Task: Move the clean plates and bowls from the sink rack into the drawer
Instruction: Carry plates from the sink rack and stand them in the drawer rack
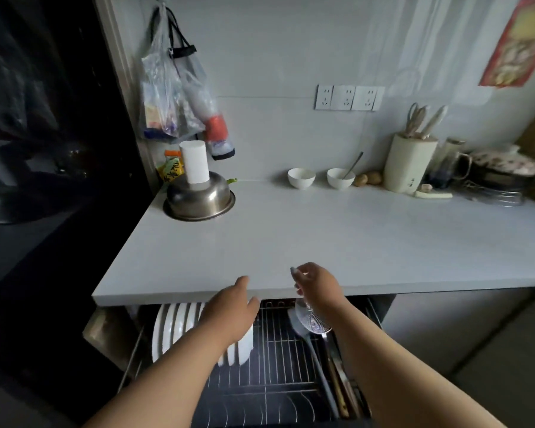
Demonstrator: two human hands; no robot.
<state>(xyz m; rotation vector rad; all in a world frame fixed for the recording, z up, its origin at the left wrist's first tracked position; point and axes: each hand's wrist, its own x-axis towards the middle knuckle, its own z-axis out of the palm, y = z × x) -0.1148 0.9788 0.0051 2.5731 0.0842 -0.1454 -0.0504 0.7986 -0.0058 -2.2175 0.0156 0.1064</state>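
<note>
Below the white counter (322,242) an open drawer holds a wire rack (278,359). Several white plates (173,325) stand on edge in its left slots. My left hand (229,313) hovers over the right end of that row, fingers slightly apart and holding nothing that I can see. My right hand (317,284) is raised at the counter's front edge, pinching the handle of a wire-mesh skimmer (312,319) whose bowl hangs over the rack. Two white bowls (301,178) stand at the back of the counter, one with a spoon in it.
An upturned steel basin (200,197) with a white cylinder on it sits at the counter's back left. A knife block (410,163), mugs and a covered pot (504,171) crowd the back right. Long utensils (334,375) lie along the drawer's right side. Plastic bags (170,97) hang on the wall.
</note>
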